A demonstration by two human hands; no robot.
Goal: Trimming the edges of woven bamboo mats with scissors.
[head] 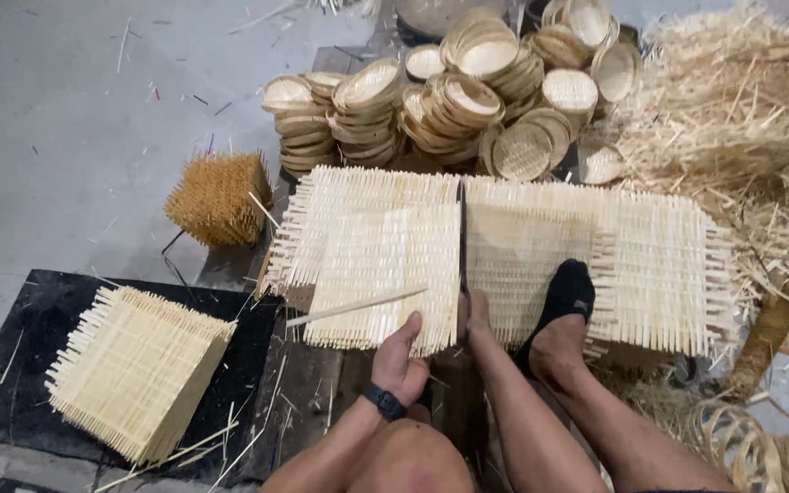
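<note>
A long woven bamboo mat [650, 265] lies across a low work surface in front of me. A cut square of the weave [376, 265] rests on its left part. My left hand [401, 358], with a dark wristband, grips the near edge of that square, thumb raised. A thin bamboo stick [358, 306] lies across the square just above the hand. My right hand [478, 318] is closed on the near end of a long dark blade [461, 237] that runs away from me along the square's right edge. My foot in a black sock [565, 297] presses on the mat.
A stack of woven squares [134, 370] sits on a black pad [11, 365] at the left. A block of upright bamboo sticks [216, 196] stands behind it. Piles of round bamboo trays [440, 100] fill the back. Loose shavings [741, 119] heap at the right, bamboo hoops [741, 447] below.
</note>
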